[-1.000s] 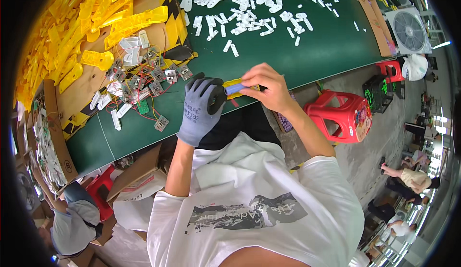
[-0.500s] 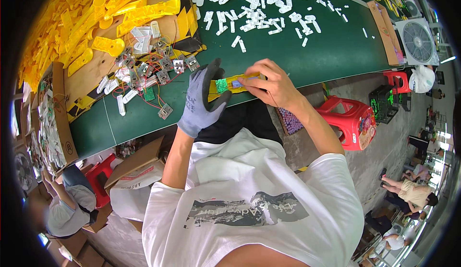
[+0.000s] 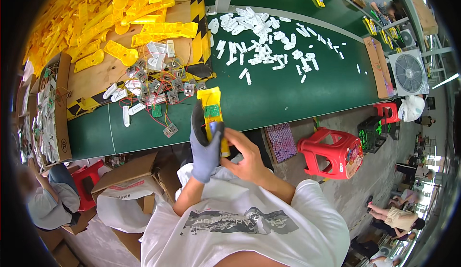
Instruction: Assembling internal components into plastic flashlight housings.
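Note:
My gloved left hand (image 3: pixel 205 151) is wrapped round a long yellow plastic casing (image 3: pixel 209 94), held tilted nearly upright over the table's near edge. Inside the casing sits a small green circuit board (image 3: pixel 212 111). Below the board shows a blue-violet cylinder (image 3: pixel 214 127), partly covered by the glove's fingers. My bare right hand (image 3: pixel 248 160) closes its thumb and fingers on the casing's lower end. Left of the casing lies a tangle of small metal-cased parts (image 3: pixel 156 86) with red and yellow wires.
Loose white plastic pieces (image 3: pixel 259 50) are scattered over the green table (image 3: pixel 249 101). Yellow casings (image 3: pixel 110 17) are heaped on a wooden board at far left, edged with striped tape. A carton (image 3: pixel 60 113) borders the left side. A red stool (image 3: pixel 331 151) stands at right.
The casing has turned from lying crosswise to nearly upright and come closer to my body. My right hand has moved down and left to its lower end. The view has shifted.

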The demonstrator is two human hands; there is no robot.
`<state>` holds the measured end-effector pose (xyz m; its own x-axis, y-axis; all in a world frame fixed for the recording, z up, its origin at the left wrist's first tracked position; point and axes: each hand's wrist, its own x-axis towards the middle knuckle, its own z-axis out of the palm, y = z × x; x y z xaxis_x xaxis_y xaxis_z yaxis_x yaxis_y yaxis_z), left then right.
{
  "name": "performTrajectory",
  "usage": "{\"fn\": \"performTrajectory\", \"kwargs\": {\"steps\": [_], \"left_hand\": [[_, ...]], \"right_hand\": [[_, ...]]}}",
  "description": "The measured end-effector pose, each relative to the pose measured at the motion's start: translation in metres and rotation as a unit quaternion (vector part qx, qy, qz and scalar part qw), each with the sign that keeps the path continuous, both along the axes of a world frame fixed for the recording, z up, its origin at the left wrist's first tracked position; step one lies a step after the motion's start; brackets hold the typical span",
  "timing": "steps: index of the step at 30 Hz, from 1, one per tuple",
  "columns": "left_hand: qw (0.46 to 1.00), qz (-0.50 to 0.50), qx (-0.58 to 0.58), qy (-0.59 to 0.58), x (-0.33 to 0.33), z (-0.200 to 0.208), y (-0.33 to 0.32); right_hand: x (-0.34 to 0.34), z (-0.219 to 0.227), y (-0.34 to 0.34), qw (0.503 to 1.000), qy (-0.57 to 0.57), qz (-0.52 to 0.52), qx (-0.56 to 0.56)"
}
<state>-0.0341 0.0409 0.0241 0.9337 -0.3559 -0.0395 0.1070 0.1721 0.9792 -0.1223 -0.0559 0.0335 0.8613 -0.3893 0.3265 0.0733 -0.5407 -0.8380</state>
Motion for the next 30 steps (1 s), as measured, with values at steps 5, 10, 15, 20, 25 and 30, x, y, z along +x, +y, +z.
{"fn": "performTrajectory", "kwargs": {"steps": [5,10,15,20,25,30], "left_hand": [[0.993,-0.074,-0.064,0.059,0.038,-0.018,0.004],[0.991,-0.087,-0.084,0.050,0.036,-0.036,0.005],[0.992,-0.075,-0.047,0.094,0.034,-0.035,-0.005],[0.989,-0.068,-0.047,0.123,0.033,-0.024,-0.004],[0.994,-0.049,-0.055,0.079,0.033,-0.032,-0.008],[0.995,-0.042,-0.041,0.076,0.037,-0.027,-0.006]], "right_hand": [[0.023,0.038,-0.084,0.958,0.188,0.190,0.106],[0.145,0.021,-0.198,0.977,0.199,0.019,-0.076],[0.240,0.005,-0.264,0.974,0.156,0.069,-0.150],[0.277,0.014,-0.229,0.917,0.202,0.149,-0.311],[0.274,0.010,-0.222,0.934,0.159,0.137,-0.291],[0.225,0.007,-0.190,0.979,0.104,0.056,-0.168]]}}
